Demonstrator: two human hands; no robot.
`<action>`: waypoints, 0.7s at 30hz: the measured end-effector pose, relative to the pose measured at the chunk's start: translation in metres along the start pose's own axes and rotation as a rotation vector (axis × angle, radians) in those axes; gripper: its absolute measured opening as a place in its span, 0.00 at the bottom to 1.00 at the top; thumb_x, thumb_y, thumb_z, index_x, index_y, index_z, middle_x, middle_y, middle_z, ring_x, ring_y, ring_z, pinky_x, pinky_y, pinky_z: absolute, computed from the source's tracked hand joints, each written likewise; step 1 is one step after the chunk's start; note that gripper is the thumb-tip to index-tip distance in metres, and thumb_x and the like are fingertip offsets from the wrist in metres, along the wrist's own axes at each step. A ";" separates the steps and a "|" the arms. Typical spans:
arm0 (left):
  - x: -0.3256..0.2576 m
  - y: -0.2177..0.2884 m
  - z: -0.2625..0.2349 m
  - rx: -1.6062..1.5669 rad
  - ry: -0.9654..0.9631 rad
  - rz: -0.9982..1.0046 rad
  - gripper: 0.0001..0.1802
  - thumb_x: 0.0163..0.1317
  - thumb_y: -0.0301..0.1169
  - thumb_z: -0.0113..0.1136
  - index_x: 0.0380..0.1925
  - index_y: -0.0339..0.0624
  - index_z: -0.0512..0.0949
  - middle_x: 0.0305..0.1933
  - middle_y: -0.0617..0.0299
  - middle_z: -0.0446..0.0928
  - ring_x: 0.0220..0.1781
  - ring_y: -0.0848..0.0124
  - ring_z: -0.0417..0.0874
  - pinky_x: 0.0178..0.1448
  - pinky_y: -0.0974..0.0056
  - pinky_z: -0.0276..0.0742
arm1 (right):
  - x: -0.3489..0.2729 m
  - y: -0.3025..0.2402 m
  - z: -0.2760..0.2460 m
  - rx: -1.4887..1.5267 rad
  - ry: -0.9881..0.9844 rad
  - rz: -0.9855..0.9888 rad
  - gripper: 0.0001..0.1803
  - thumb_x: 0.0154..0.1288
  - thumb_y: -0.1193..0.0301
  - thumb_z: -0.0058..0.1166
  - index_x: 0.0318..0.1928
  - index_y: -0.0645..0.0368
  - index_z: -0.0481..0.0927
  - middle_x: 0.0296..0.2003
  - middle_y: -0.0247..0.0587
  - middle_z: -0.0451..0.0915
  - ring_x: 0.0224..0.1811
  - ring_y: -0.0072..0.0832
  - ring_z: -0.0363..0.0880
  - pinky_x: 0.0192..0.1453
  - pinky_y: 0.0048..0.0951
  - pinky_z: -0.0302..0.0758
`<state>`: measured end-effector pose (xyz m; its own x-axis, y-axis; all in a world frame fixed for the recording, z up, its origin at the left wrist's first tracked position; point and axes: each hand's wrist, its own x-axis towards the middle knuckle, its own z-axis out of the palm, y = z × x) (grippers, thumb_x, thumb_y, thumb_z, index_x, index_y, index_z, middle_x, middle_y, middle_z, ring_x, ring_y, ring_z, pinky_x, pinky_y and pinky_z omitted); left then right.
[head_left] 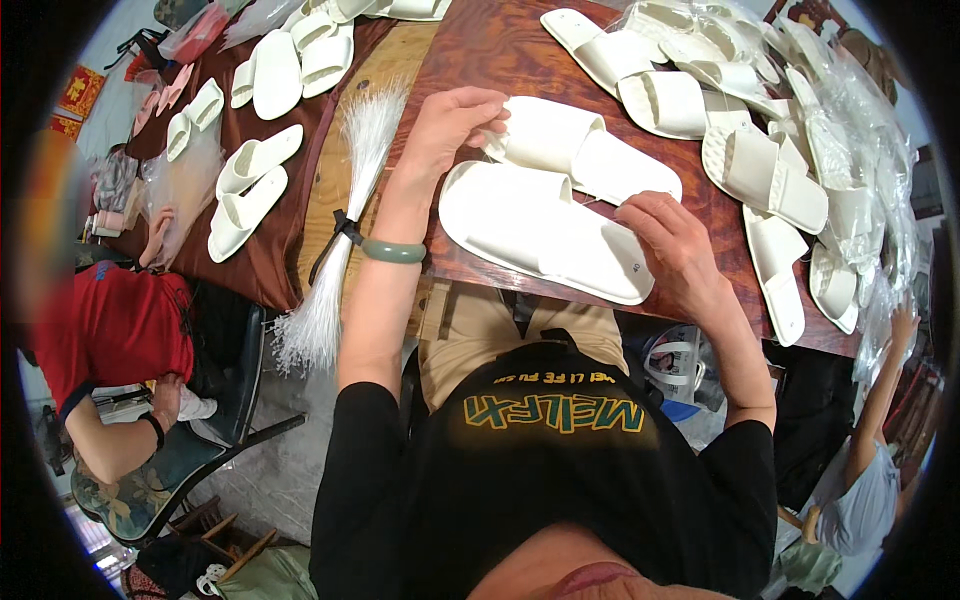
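Hands, left and right, touch seemingly two white slippers.

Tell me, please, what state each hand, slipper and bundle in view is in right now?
left hand: pinching the upper slipper's end
right hand: resting on the lower slipper
upper slipper: lying across the lower one
lower slipper: flat at the table edge
bundle of white strands: tied, overhanging the table

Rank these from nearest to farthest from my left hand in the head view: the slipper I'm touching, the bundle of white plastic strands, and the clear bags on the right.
1. Slipper, touched by the left hand.
2. Bundle of white plastic strands, just left of it.
3. Clear bags, at the far right table edge.
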<state>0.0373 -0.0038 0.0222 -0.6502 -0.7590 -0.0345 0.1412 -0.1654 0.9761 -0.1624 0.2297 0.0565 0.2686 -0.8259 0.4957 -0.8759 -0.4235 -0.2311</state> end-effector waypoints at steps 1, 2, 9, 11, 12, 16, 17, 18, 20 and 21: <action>0.003 -0.004 0.001 -0.001 -0.002 0.002 0.15 0.58 0.29 0.60 0.41 0.28 0.78 0.34 0.55 0.79 0.30 0.77 0.77 0.25 0.77 0.66 | 0.000 0.003 0.002 -0.003 0.000 0.000 0.19 0.42 0.84 0.54 0.40 0.63 0.75 0.38 0.43 0.75 0.41 0.40 0.76 0.43 0.35 0.75; 0.006 -0.007 0.002 0.064 0.018 0.008 0.14 0.58 0.28 0.59 0.41 0.29 0.78 0.34 0.55 0.79 0.30 0.76 0.78 0.25 0.76 0.67 | 0.000 0.007 0.003 0.117 -0.048 0.038 0.16 0.45 0.84 0.54 0.39 0.62 0.75 0.37 0.43 0.75 0.40 0.40 0.76 0.43 0.35 0.75; 0.020 -0.013 0.021 0.364 0.097 -0.084 0.07 0.61 0.29 0.55 0.36 0.36 0.76 0.30 0.65 0.77 0.26 0.80 0.72 0.26 0.77 0.65 | 0.028 0.056 0.015 0.377 -0.275 0.006 0.06 0.54 0.78 0.55 0.34 0.64 0.77 0.31 0.46 0.77 0.37 0.42 0.76 0.41 0.35 0.73; 0.024 -0.020 0.017 0.362 0.091 -0.025 0.08 0.62 0.32 0.55 0.36 0.38 0.76 0.30 0.68 0.76 0.26 0.82 0.71 0.26 0.76 0.66 | 0.040 0.059 0.018 0.424 -0.319 0.014 0.06 0.55 0.77 0.55 0.34 0.64 0.77 0.31 0.45 0.78 0.37 0.42 0.76 0.41 0.35 0.73; 0.025 -0.019 0.020 0.389 0.070 -0.012 0.10 0.62 0.33 0.55 0.36 0.37 0.76 0.31 0.65 0.77 0.27 0.81 0.72 0.28 0.74 0.68 | 0.044 0.064 0.019 0.444 -0.332 -0.008 0.06 0.55 0.78 0.54 0.35 0.63 0.77 0.32 0.45 0.78 0.37 0.41 0.77 0.41 0.35 0.73; 0.035 -0.023 0.018 0.416 -0.027 0.147 0.12 0.63 0.36 0.54 0.37 0.38 0.75 0.32 0.66 0.76 0.29 0.79 0.73 0.32 0.72 0.70 | 0.063 0.077 0.037 0.480 -0.261 -0.063 0.06 0.55 0.79 0.54 0.35 0.64 0.78 0.31 0.44 0.78 0.36 0.39 0.78 0.41 0.33 0.74; 0.038 -0.026 0.012 0.455 -0.075 0.263 0.11 0.64 0.36 0.53 0.38 0.39 0.75 0.33 0.69 0.75 0.28 0.79 0.72 0.31 0.73 0.69 | 0.071 0.077 0.040 0.485 -0.265 -0.083 0.06 0.55 0.79 0.54 0.35 0.64 0.78 0.31 0.44 0.78 0.36 0.39 0.78 0.41 0.33 0.74; 0.034 -0.021 0.016 0.463 -0.042 0.241 0.13 0.64 0.38 0.53 0.38 0.39 0.75 0.31 0.68 0.75 0.29 0.79 0.72 0.34 0.72 0.70 | 0.074 0.079 0.041 0.490 -0.254 -0.049 0.06 0.54 0.79 0.55 0.34 0.64 0.78 0.31 0.45 0.79 0.36 0.38 0.78 0.40 0.33 0.74; 0.027 -0.022 0.019 0.592 0.024 0.249 0.12 0.64 0.37 0.52 0.38 0.39 0.74 0.31 0.64 0.76 0.30 0.75 0.75 0.35 0.69 0.71 | 0.073 0.082 0.047 0.502 -0.194 0.006 0.07 0.51 0.81 0.55 0.34 0.64 0.80 0.30 0.47 0.80 0.34 0.38 0.80 0.39 0.31 0.75; 0.031 -0.016 0.018 0.729 0.088 0.276 0.11 0.63 0.36 0.51 0.37 0.39 0.74 0.30 0.60 0.77 0.30 0.71 0.77 0.37 0.66 0.72 | 0.069 0.089 0.058 0.489 -0.118 -0.041 0.09 0.50 0.81 0.55 0.35 0.64 0.80 0.30 0.48 0.80 0.34 0.39 0.80 0.40 0.32 0.75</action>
<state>0.0015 -0.0132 0.0096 -0.5970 -0.7648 0.2424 -0.2569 0.4685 0.8453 -0.1988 0.1136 0.0217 0.3671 -0.8291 0.4216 -0.5806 -0.5584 -0.5925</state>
